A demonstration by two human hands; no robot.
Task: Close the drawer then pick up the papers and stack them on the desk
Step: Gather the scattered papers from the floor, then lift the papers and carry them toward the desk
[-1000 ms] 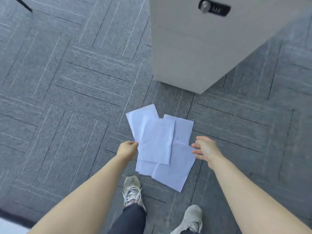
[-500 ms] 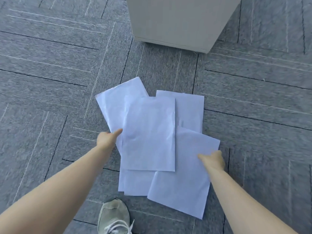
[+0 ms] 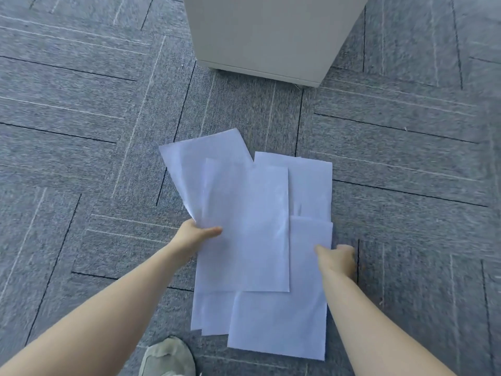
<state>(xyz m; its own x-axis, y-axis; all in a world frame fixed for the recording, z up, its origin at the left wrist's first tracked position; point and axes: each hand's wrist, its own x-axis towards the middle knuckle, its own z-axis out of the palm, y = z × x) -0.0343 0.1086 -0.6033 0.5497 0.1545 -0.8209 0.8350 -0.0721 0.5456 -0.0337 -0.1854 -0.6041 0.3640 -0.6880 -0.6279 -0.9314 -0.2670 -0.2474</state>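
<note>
Several white sheets of paper [image 3: 252, 226] lie overlapping on the grey carpet in front of me. My left hand [image 3: 193, 234] pinches the left edge of the sheets, thumb on top, and that edge curls up slightly. My right hand [image 3: 339, 257] grips the right edge of the lower right sheet, fingers curled under it. The white drawer cabinet [image 3: 271, 36] stands beyond the papers at the top of the view; only its lower part shows and no drawer front is visible.
Grey carpet tiles [image 3: 81, 158] with a line pattern cover the floor all around. My pale sneaker [image 3: 168, 356] stands just below the left corner of the papers. The cabinet's bottom edge hovers slightly above the carpet.
The view has dropped closer to the floor and the papers loom larger. Both hands went from reaching and touching the sheets to closing on their left and right edges; the right sheet slid inward.
</note>
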